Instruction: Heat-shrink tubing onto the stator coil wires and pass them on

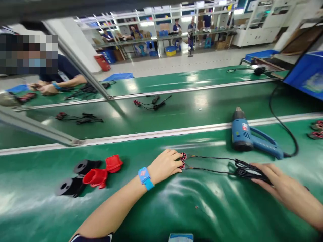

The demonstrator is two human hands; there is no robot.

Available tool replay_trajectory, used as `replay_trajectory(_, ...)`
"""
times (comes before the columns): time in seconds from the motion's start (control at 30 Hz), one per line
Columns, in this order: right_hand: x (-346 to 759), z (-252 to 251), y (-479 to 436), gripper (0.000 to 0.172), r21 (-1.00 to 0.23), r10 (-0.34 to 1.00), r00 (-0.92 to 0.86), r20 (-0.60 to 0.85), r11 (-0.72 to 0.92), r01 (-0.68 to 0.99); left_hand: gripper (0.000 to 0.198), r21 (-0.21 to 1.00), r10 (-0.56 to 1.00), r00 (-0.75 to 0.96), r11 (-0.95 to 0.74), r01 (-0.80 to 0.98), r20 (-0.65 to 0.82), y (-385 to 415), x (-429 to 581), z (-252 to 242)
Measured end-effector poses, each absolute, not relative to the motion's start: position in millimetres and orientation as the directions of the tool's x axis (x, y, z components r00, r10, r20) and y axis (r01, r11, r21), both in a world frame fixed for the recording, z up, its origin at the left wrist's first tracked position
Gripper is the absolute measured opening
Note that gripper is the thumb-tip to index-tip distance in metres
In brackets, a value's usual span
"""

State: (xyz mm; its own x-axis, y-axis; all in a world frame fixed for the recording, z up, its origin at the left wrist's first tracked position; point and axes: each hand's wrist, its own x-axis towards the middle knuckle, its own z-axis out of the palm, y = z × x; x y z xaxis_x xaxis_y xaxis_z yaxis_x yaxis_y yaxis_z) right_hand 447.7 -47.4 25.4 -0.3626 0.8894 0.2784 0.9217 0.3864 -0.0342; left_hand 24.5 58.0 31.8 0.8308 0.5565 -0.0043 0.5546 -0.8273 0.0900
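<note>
My left hand (168,164), with a blue wrist strap (144,177), has its fingertips on two small round parts (183,156) that are dark with red dots. From each part a thin black cable (212,170) runs right into a coiled, tied black cable bundle (246,169). My right hand (272,176) is closed around the right end of that bundle, which hides its far end. A blue heat gun (243,132) lies beyond my right hand, nozzle pointing away. Left of my left hand are two red molded parts (95,177) and two black housings (69,186).
Beyond a metal rail, cable bundles (153,104) lie on the green belt (176,117). A metal post (78,60) rises at left. A co-worker's hands (47,89) handle cables across the line. A blue bin (306,75) stands right, and a small box (180,237) sits at the near edge.
</note>
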Motion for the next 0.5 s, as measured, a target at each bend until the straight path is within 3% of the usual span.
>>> replay_trajectory(0.1,484.2,36.2,-65.8,0.054,-0.003,0.914,-0.325,0.241,0.336,0.942,0.023,0.111,0.468,0.884,-0.880,0.463,0.023,53.6,64.8,29.3)
replay_trajectory(0.23,502.2,26.2,-81.7,0.059,0.156,0.931,-0.226,0.287,0.187,0.970,0.020,0.181,0.424,0.900,-0.897,0.402,0.104,49.2,93.9,24.6)
replay_trajectory(0.33,495.2,11.2,-89.0,0.043,0.226,0.904,-0.233,0.359,0.157,0.961,0.019,0.243,0.442,0.884,-0.884,0.400,0.155,48.2,96.0,18.8)
replay_trajectory(0.5,483.7,-0.1,-87.4,0.026,0.208,0.863,-0.305,0.403,0.239,0.949,0.020,0.301,0.474,0.858,-0.863,0.406,0.200,47.3,90.3,9.3)
